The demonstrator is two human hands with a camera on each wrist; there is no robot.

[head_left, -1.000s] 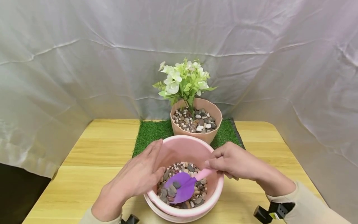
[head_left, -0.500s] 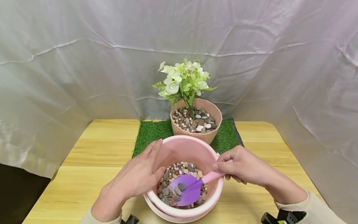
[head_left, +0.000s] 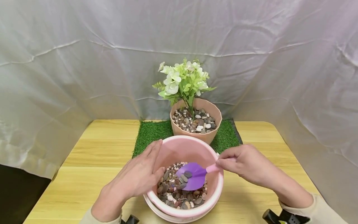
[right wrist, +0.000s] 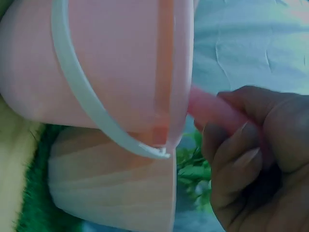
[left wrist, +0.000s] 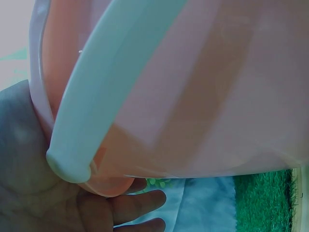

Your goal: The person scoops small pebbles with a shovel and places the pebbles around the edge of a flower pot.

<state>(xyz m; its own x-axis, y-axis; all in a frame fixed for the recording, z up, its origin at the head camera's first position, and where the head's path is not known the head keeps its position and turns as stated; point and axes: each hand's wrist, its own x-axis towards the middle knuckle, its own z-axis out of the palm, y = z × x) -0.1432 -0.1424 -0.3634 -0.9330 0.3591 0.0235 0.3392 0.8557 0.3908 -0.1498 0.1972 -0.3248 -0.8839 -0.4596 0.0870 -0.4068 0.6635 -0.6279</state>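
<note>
A purple trowel with a pink handle carries several grey pebbles inside the pink bucket. My right hand grips its handle above the bucket's right rim; curled fingers around the handle show in the right wrist view. More pebbles of mixed colours cover the bucket's bottom. My left hand holds the left rim, with the thumb over the inside and the fingers along the outside. In the left wrist view, the bucket's white carrying handle crosses its wall close to the palm.
Behind the bucket, a peach flowerpot holds stones and a white-flowered plant. It stands on a green turf mat. The wooden table is enclosed by grey cloth at the back and sides.
The trowel has shifted right and then towards the bucket's far side with its pebbles, baring more stones in front. My right hand has moved right with it; my left hand stays in place.
</note>
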